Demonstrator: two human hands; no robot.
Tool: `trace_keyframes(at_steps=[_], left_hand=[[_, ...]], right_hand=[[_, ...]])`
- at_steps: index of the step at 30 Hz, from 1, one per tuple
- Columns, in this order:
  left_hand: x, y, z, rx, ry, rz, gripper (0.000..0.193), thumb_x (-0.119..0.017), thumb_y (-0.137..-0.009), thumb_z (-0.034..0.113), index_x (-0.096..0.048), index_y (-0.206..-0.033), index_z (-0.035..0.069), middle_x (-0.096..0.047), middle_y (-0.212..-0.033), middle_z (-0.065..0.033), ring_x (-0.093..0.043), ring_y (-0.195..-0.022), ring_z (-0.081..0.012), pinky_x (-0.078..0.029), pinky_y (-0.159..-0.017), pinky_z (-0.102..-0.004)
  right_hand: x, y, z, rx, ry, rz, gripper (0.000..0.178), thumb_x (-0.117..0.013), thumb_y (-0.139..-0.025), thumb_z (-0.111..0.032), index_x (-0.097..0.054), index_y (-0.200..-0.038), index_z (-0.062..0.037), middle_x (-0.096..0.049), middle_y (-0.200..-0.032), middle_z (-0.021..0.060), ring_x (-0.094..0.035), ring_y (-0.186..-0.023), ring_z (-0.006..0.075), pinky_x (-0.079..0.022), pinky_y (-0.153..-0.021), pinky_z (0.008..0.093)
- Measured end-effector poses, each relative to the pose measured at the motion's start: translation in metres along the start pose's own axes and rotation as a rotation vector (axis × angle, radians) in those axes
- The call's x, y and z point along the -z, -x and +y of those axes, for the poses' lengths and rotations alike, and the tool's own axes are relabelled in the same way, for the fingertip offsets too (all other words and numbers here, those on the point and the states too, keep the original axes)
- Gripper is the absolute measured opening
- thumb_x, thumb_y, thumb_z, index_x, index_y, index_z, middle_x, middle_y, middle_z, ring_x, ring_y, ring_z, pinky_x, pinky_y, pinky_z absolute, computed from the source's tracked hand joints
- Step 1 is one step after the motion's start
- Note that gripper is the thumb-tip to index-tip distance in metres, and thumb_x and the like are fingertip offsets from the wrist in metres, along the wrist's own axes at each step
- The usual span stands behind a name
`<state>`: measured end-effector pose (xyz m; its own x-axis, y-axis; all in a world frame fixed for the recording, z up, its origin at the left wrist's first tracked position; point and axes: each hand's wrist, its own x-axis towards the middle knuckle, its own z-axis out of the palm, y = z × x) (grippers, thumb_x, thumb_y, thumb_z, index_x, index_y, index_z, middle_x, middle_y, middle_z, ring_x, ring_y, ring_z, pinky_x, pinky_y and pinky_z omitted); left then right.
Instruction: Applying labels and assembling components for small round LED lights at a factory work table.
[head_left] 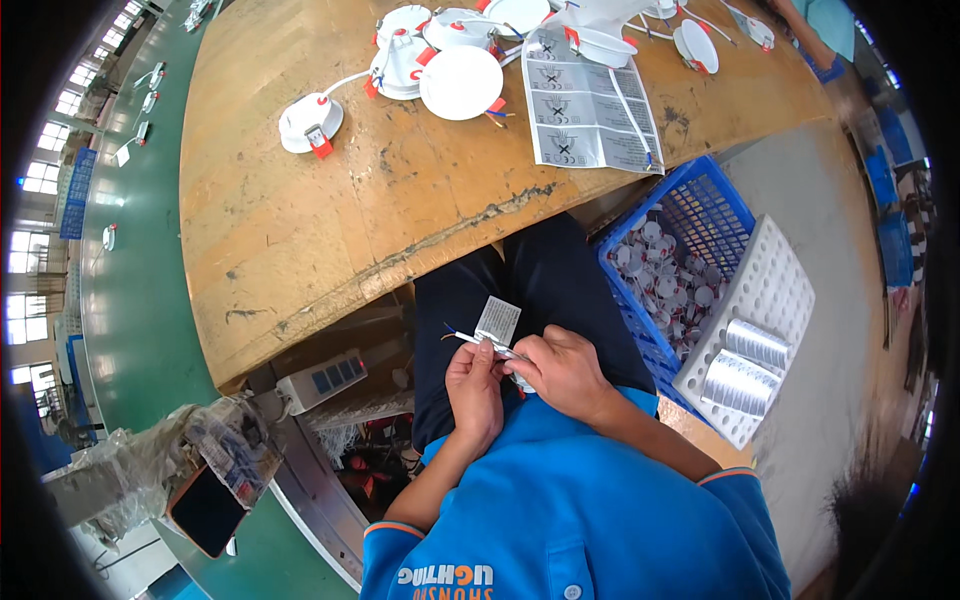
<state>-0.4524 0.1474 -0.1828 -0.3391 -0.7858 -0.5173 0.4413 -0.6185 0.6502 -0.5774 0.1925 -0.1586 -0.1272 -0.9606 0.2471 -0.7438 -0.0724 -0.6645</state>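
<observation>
Above my lap, my left hand pinches a white cable close to its end, where thin bare wires stick out to the left. My right hand is closed at the cable's other side, thumb and fingers pressed together. Between the hands a silver-grey printed label stands up, its lower edge at the fingertips. Beneath my right fingers part of a white round lamp with a bit of red shows; most of it is hidden by the hand.
On the worn wooden table ahead lie several white downlights and a printed label sheet. At right, a blue crate holds many small lamps, with a perforated white board leaning on it. A phone is mounted at left, near a power strip.
</observation>
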Motion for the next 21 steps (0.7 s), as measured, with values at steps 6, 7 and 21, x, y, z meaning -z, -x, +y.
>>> trace_keyframes(at_steps=[6,7,21], left_hand=[[-0.003,-0.003,-0.001,0.011,-0.013,0.009,0.007,-0.055,-0.083,0.008,-0.053,-0.077,0.004,-0.058,-0.072,-0.0059,-0.054,-0.062,-0.0104,-0.044,-0.058,-0.0221],[-0.003,-0.004,-0.001,0.030,0.002,0.023,0.006,-0.056,-0.081,0.006,-0.052,-0.077,0.004,-0.058,-0.073,-0.0062,-0.054,-0.062,-0.0111,-0.045,-0.057,-0.0222],[-0.005,-0.001,-0.002,-0.103,-0.002,0.046,0.009,-0.052,-0.084,0.006,-0.050,-0.075,0.004,-0.057,-0.073,-0.0077,-0.055,-0.066,-0.0138,-0.045,-0.065,-0.0260]], right_hand=[[-0.012,0.002,0.005,0.006,-0.017,0.103,0.010,-0.054,-0.072,-0.008,-0.045,-0.067,-0.0069,-0.049,-0.053,0.0054,-0.051,-0.052,0.0210,-0.042,-0.045,0.0323],[-0.011,0.002,0.005,0.003,-0.016,0.101,0.010,-0.054,-0.072,-0.008,-0.045,-0.067,-0.0069,-0.049,-0.053,0.0054,-0.051,-0.052,0.0210,-0.042,-0.045,0.0323],[-0.017,0.000,-0.001,-0.146,0.074,0.057,0.018,-0.057,-0.077,-0.014,-0.044,-0.066,-0.0066,-0.051,-0.051,0.0092,-0.053,-0.046,0.0254,-0.041,-0.040,0.0350]])
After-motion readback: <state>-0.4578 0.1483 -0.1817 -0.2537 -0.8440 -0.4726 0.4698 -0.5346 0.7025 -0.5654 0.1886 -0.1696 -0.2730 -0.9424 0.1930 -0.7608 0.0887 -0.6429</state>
